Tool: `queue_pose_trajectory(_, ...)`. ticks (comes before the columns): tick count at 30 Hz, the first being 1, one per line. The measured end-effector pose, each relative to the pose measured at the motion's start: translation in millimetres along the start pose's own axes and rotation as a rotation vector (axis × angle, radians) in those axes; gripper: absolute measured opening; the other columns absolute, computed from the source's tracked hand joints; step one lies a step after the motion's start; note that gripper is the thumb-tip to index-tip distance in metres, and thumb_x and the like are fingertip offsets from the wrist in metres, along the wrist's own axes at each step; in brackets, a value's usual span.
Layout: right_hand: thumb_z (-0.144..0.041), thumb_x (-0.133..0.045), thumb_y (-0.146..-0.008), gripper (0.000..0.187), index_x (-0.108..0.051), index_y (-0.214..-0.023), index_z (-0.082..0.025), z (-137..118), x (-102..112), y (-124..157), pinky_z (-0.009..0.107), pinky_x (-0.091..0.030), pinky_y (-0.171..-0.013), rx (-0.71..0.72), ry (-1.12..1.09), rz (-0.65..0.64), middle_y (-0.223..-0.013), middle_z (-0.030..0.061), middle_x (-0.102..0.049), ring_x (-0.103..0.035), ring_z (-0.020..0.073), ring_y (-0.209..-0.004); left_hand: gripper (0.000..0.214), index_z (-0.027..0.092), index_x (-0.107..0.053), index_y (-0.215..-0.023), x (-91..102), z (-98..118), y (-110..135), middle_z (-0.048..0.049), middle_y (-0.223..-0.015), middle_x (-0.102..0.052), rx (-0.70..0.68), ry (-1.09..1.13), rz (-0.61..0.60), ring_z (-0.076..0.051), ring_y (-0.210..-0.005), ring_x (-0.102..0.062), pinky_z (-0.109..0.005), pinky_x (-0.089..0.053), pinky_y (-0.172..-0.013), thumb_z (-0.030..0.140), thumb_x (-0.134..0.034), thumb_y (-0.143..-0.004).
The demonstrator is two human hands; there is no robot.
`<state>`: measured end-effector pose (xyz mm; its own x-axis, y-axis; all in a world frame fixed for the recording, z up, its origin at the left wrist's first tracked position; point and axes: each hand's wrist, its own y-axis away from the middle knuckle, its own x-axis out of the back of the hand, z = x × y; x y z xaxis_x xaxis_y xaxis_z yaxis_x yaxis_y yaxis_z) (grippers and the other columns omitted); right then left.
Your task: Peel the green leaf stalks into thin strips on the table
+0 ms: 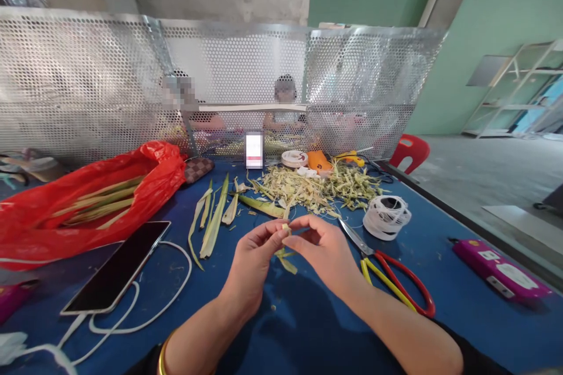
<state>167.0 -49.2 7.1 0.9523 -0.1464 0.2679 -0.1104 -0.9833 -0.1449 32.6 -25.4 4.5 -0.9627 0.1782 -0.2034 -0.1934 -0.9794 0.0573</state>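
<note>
Our bare forearms (202, 328) stretch over the blue table (444, 222), with a gold bangle (162, 357) on the left one. Where they meet, a small pale-yellow piece (285, 227) sits at our fingertips, raised above the tabletop. Our left hand (255, 252) pinches it between thumb and finger; the thumb and fingers of our right hand (323, 246) are curved in at the same spot (whether they grip it or merely touch it, we cannot tell). Just below the hands we see a yellow-green scrap (288, 263), though our fingers hide how it relates to the held piece.

Beyond our hands spreads a heap of shredded pale strips (299, 187), touching a greener heap (352, 187) on its right. Long dry leaves (215, 222) lie to the left. Near our right hand rest scissors (372, 253) with one red and one yellow handle, and just beside them a roll of white string (387, 228). Farther right we have a purple case (501, 272).

On our left, a dark-screened phone (118, 266) with a white cable (190, 263) lies near an open red plastic bag (162, 158) of long stalks (97, 205). At the back, a lit phone (254, 149) stands upright before a perforated metal screen (246, 53), through which we make out people (284, 120).
</note>
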Motion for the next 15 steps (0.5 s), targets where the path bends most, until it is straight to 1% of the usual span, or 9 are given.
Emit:
queue_pose_trajectory(2, -0.04, -0.069, -0.071, 0.024, -0.065, -0.082, -0.02, 0.8, -4.1, 1.1, 0.024, -0.046, -0.055, -0.043, -0.045, -0.017, -0.062, -0.0014, -0.063, -0.059, 0.0147, -0.059, 0.019, 0.02, -0.07, -0.076, -0.9, -1.8, 0.9, -0.0033, -0.101, -0.068, -0.017, -0.016, 0.018, -0.019, -0.096, -0.061, -0.026, -0.046, -0.085, 0.037, -0.071, -0.068)
queue_pose_trajectory(4, -0.037, -0.07, -0.07, 0.019, -0.066, -0.076, -0.019, -0.5, -4.9, 1.4, 0.024, -0.046, -0.057, -0.036, -0.08, -0.002, -0.064, -0.0011, -0.064, -0.059, 0.0144, -0.061, 0.017, 0.02, -0.07, -0.073, -0.6, -3.0, 1.4, -0.0029, -0.103, -0.068, -0.039, -0.034, 0.027, -0.019, -0.099, -0.059, -0.026, -0.046, -0.086, 0.036, -0.07, -0.069)
queue_pose_trajectory(7, -0.035, -0.07, -0.068, 0.017, -0.067, -0.07, -0.018, -3.7, -4.3, 1.5, 0.026, -0.05, -0.063, -0.074, -0.215, -0.016, -0.065, -0.0002, -0.066, -0.062, 0.0158, -0.065, 0.018, 0.019, -0.071, -0.075, 0.7, -4.7, 1.2, -0.0039, -0.101, -0.068, -0.059, -0.03, 0.032, -0.02, -0.095, -0.061, -0.027, -0.047, -0.084, 0.036, -0.071, -0.068)
queue_pose_trajectory(11, -0.035, -0.071, -0.069, 0.02, -0.067, -0.071, -0.016, -2.8, -6.2, 1.7, 0.027, -0.052, -0.064, -0.133, -0.406, -0.031, -0.064, 0.0007, -0.066, -0.063, 0.0161, -0.065, 0.023, 0.018, -0.072, -0.08, -0.7, -6.8, 1.2, -0.0055, -0.095, -0.07, -0.046, 0.023, 0.042, -0.02, -0.085, -0.063, -0.029, -0.049, -0.078, 0.037, -0.072, -0.066)
queue_pose_trajectory(13, -0.035, -0.069, -0.071, 0.02, -0.065, -0.072, -0.016, -0.2, -6.8, 1.4, 0.027, -0.051, -0.064, -0.111, -0.428, -0.046, -0.065, 0.0003, -0.064, -0.063, 0.0155, -0.065, 0.024, 0.017, -0.072, -0.079, -2.1, -5.4, 1.6, -0.0055, -0.093, -0.07, -0.048, 0.038, 0.038, -0.019, -0.081, -0.062, -0.029, -0.049, -0.076, 0.036, -0.073, -0.066)
queue_pose_trajectory(15, -0.034, -0.065, -0.075, 0.018, -0.063, -0.071, -0.017, 2.5, -5.0, 0.4, 0.026, -0.05, -0.065, -0.042, -0.367, -0.049, -0.065, -0.0005, -0.062, -0.062, 0.0148, -0.066, 0.025, 0.018, -0.072, -0.082, -0.8, 0.3, 0.7, -0.0052, -0.091, -0.07, -0.057, -0.015, 0.023, -0.018, -0.079, -0.062, -0.029, -0.049, -0.073, 0.038, -0.07, -0.068)
